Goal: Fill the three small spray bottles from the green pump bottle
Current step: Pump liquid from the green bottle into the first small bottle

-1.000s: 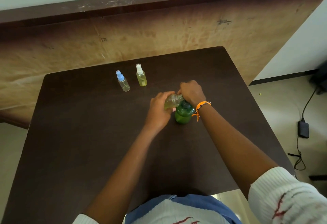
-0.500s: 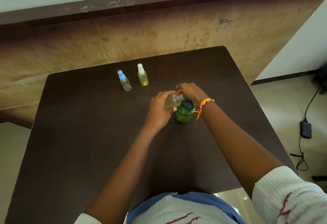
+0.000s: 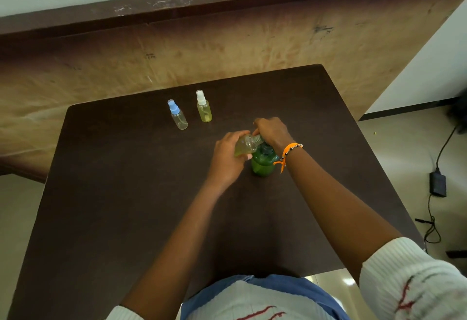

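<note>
Two hands work: left (image 3: 228, 159) grips clear bottle (image 3: 246, 145), right (image 3: 271, 131) grips green pump bottle (image 3: 262, 164).

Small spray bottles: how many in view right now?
3. A clear plastic spray bottle with a blue cap and a yellowish one with a white cap stand side by side on the far part of the table. A third, uncapped, is held tilted in the left hand over the green pump bottle.

The small bottle (image 3: 245, 145) gripped in the left hand (image 3: 228, 158) is clear, glossy plastic, its neck ribbed with threads; touching that neck, under the right hand (image 3: 271, 131), the green pump bottle (image 3: 262, 164) is translucent smooth plastic. Beneath both grips the table (image 3: 151, 206) is dark, matt wood-look board, faintly grained. On the right wrist, the orange wristband (image 3: 288, 151) looks like woven thread with beads.
</note>
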